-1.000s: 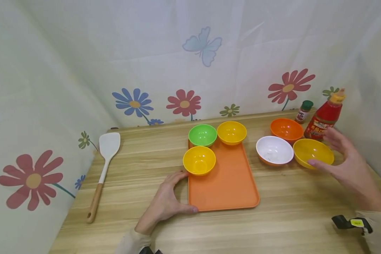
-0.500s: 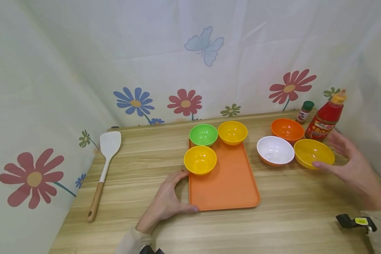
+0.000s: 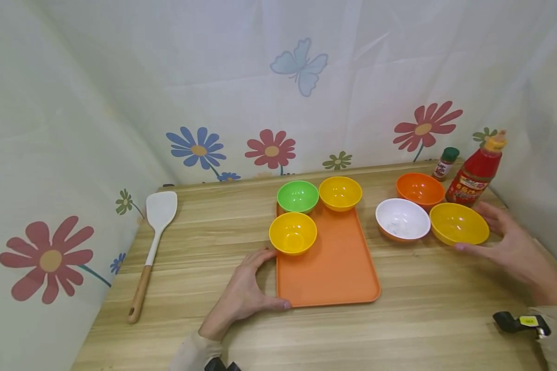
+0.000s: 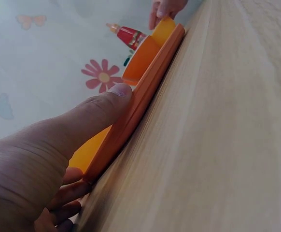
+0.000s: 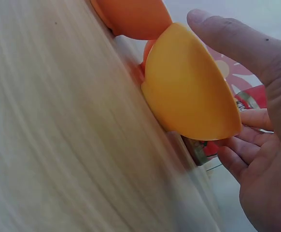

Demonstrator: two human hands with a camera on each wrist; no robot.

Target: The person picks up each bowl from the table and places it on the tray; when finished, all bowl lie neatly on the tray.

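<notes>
In the head view my left hand [image 3: 245, 291] rests at the near left corner of an orange tray [image 3: 329, 278]. Its thumb touches the near edge, and the fingertips lie by the left edge. A yellow bowl [image 3: 292, 234], a green bowl [image 3: 298, 197] and another yellow bowl [image 3: 340, 194] sit on the tray's left side and far end. On the right, my right hand [image 3: 515, 247] spreads around a larger yellow bowl [image 3: 459, 224] on the table. In the right wrist view its fingers [image 5: 249, 145] are at the bowl's rim, while the thumb shows a slight gap from it.
A white-lined bowl [image 3: 403, 219] and an orange bowl [image 3: 420, 189] stand close to the right-hand yellow bowl. Behind them are a red sauce bottle [image 3: 474, 175] and a green-capped spice jar [image 3: 445, 164]. A white spatula [image 3: 155, 232] with a wooden handle lies on the left.
My right hand has come down and in around the right-hand yellow bowl, its thumb now at the near rim. The left hand keeps its place on the tray. The bowls stay put.
</notes>
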